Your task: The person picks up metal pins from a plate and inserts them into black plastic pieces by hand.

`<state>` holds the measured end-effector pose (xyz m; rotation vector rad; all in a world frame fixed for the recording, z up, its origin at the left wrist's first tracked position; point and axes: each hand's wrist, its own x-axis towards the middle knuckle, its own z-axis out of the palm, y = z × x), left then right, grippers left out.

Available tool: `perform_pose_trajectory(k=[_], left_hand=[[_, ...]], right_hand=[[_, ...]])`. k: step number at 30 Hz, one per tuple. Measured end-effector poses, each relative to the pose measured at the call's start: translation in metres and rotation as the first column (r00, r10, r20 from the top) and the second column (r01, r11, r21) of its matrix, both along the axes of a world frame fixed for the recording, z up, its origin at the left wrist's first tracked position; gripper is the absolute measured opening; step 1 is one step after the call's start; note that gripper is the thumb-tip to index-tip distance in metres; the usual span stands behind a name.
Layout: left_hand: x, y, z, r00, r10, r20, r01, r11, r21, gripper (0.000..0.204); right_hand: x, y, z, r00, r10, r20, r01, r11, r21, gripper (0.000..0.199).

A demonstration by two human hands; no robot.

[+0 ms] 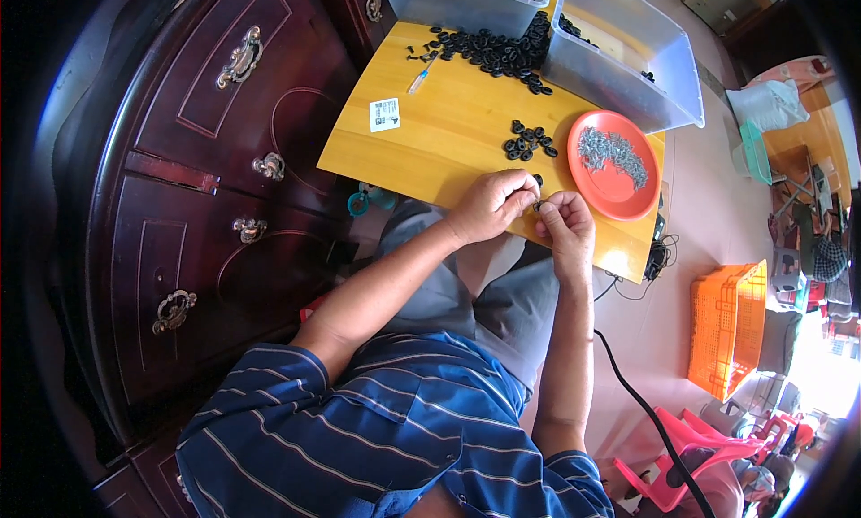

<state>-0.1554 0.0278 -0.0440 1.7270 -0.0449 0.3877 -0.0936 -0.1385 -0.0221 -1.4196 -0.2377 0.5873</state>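
My left hand point(491, 206) and my right hand point(569, 229) meet over the near edge of the yellow table. The right thumb and finger pinch a small black oval part point(538, 207). Against it, the left thumb and forefinger are pressed together, and what they hold is hidden. Just beyond the fingertips lies another black part point(537, 179). A small group of black oval rings point(527, 141) is spread farther up the table. To the right, a red-orange plate point(617, 202) holds many small silvery metal pieces point(610, 155).
A large heap of black rings point(498, 52) lies at the back, between two translucent plastic bins point(466, 11) point(628, 78). A thin screwdriver-like tool point(420, 78) and a white printed card point(384, 114) lie at left. Dark wooden drawers point(206, 177) stand left; an orange crate point(726, 330) stands right.
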Motion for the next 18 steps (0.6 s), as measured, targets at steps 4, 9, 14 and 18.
perform_pose_trajectory(k=[4, 9, 14, 18], left_hand=[[-0.0001, 0.0007, -0.0001, 1.000, -0.006, -0.030, 0.005, 1.000, -0.026, 0.006], [-0.0002, -0.0002, 0.0003, 0.999, -0.004, -0.049, 0.001, 0.998, -0.058, 0.006], [-0.0013, -0.0005, 0.0033, 1.000, 0.017, 0.009, -0.017, 0.999, 0.028, 0.007], [-0.0007, -0.0005, 0.0015, 1.000, 0.001, -0.014, -0.002, 0.999, -0.037, 0.007]], right_hand=[[-0.0004, 0.0000, 0.0022, 1.000, 0.001, -0.017, -0.001, 1.000, -0.007, 0.008], [-0.0008, -0.0007, 0.0027, 1.000, -0.011, -0.028, 0.011, 1.000, 0.002, 0.008], [-0.0009, -0.0002, 0.0028, 1.000, -0.013, -0.014, 0.012, 1.000, -0.011, 0.007], [-0.0003, -0.0015, 0.0007, 1.000, 0.002, 0.007, -0.001, 1.000, -0.012, 0.007]])
